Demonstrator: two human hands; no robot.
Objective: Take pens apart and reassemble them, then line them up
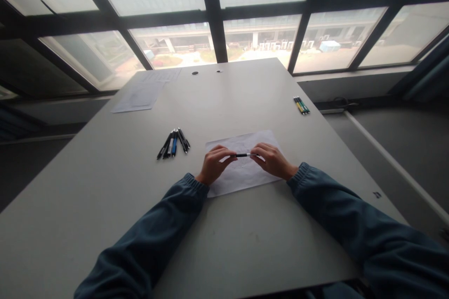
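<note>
A black pen (242,155) is held level between my two hands, above a white sheet of paper (242,182) on the table. My left hand (216,163) pinches its left end between thumb and fingers. At the other end, my right hand (271,159) grips the silvery part, and the fingers cover the tip. Faint marks show on the sheet beneath the pen. To the left of my left hand lies a loose fan of several pens (172,144), mostly black with one blue.
The white table (224,103) runs up to large windows. Papers (138,96) lie at its far left. A small row of pens (301,105) with green and yellow parts sits near the right edge. Two round holes are at the far end. A small dark item (377,195) lies by the right edge.
</note>
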